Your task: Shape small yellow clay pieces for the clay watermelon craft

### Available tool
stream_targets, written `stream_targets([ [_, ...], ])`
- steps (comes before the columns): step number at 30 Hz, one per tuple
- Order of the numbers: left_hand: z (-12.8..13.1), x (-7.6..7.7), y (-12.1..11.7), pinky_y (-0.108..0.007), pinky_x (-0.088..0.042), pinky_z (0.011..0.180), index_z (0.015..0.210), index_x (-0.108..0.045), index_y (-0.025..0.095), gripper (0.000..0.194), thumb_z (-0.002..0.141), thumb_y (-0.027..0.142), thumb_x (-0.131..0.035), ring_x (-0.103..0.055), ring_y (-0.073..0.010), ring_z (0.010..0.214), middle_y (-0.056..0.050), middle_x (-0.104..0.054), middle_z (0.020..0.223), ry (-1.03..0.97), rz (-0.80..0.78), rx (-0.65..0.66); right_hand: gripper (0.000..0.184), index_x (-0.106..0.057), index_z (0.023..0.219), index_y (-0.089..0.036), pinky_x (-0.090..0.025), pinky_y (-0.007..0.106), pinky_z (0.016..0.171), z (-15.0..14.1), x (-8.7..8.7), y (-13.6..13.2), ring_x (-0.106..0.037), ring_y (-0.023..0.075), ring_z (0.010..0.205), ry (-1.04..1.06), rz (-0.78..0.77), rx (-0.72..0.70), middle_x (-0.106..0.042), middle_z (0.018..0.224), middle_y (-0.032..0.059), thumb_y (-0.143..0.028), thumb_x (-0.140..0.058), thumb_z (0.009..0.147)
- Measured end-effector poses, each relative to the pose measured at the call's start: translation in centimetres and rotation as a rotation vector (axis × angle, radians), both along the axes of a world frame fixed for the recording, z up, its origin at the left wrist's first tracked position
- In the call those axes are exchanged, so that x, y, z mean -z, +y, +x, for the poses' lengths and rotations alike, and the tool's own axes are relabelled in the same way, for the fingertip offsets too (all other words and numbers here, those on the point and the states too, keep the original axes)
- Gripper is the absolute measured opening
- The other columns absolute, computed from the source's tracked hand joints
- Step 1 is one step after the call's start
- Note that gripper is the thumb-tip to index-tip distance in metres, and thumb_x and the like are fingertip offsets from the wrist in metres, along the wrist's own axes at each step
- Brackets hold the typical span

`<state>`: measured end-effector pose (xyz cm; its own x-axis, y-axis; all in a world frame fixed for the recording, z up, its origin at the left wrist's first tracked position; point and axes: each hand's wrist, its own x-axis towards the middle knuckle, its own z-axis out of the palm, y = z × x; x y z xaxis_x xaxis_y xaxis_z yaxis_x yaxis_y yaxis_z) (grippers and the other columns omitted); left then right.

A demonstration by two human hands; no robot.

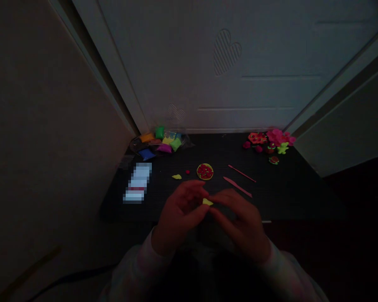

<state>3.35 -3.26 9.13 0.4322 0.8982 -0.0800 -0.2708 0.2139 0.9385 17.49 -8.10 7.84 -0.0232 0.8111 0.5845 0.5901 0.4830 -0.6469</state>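
The scene is very dark. My left hand (181,214) and my right hand (239,220) meet over the near edge of a dark table (286,197), and their fingertips pinch a small yellow piece of clay (207,202) between them. Just beyond the hands lies a round clay disc (205,171), yellow-rimmed with red on top. A small yellow clay scrap (177,177) and a tiny red bit (187,172) lie to its left.
Two pink modelling tools (239,186) lie right of the disc. Several coloured clay packets (159,140) are piled at the back left, pink and red clay figures (271,142) at the back right. A blurred-out box (137,182) is on the left. A white door (227,63) stands behind.
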Motion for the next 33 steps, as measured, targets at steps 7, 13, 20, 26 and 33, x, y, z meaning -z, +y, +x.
stream_targets([
  [7,-0.51,-0.08,0.43,-0.022,-0.045,0.070,0.098,-0.058,0.022,0.042,0.061,0.004,-0.068,-0.058,-0.0105,0.078,0.000,-0.061,0.084,0.019,-0.025,0.141,0.015,-0.057,0.092,-0.019,-0.048,0.029,0.066,0.40,0.09,-0.01,-0.059,0.0138,0.076,-0.049,0.006,-0.036,-0.065,0.080,0.0029,-0.014,-0.056,0.078],
  [13,-0.25,0.10,0.41,-0.021,-0.045,0.069,0.095,-0.059,0.020,0.035,0.063,0.007,-0.067,-0.058,-0.0105,0.076,0.000,-0.061,0.081,0.042,-0.041,0.088,0.011,-0.057,0.087,-0.019,-0.047,0.029,0.064,-0.03,-0.05,0.26,-0.059,0.0140,0.072,-0.081,0.036,-0.008,-0.064,0.076,0.0023,-0.013,-0.056,0.078],
  [20,-0.01,0.22,0.38,-0.020,-0.046,0.067,0.092,-0.061,0.020,0.031,0.064,0.009,-0.065,-0.057,-0.0102,0.074,0.000,-0.060,0.078,0.073,-0.034,0.039,0.008,-0.057,0.080,-0.019,-0.045,0.029,0.063,-0.24,0.14,0.25,-0.058,0.0130,0.069,-0.097,0.036,0.019,-0.064,0.071,0.0011,-0.011,-0.056,0.076],
  [26,-0.01,0.64,0.57,-0.021,-0.046,0.066,0.094,-0.062,0.019,0.034,0.062,0.010,-0.067,-0.057,-0.0112,0.074,-0.001,-0.061,0.079,0.030,-0.059,0.059,0.011,-0.055,0.084,-0.020,-0.048,0.029,0.065,-0.34,-0.20,0.20,-0.060,0.0141,0.073,-0.008,-0.049,-0.009,-0.064,0.076,0.0015,-0.013,-0.056,0.076],
  [33,-0.18,0.70,0.72,-0.020,-0.044,0.067,0.093,-0.062,0.020,0.035,0.061,0.008,-0.068,-0.056,-0.0098,0.074,0.000,-0.060,0.079,-0.006,-0.093,0.113,0.009,-0.055,0.084,-0.021,-0.048,0.029,0.065,-0.19,-0.09,0.19,-0.061,0.0144,0.073,-0.033,-0.041,-0.021,-0.064,0.076,0.0018,-0.014,-0.054,0.078],
])
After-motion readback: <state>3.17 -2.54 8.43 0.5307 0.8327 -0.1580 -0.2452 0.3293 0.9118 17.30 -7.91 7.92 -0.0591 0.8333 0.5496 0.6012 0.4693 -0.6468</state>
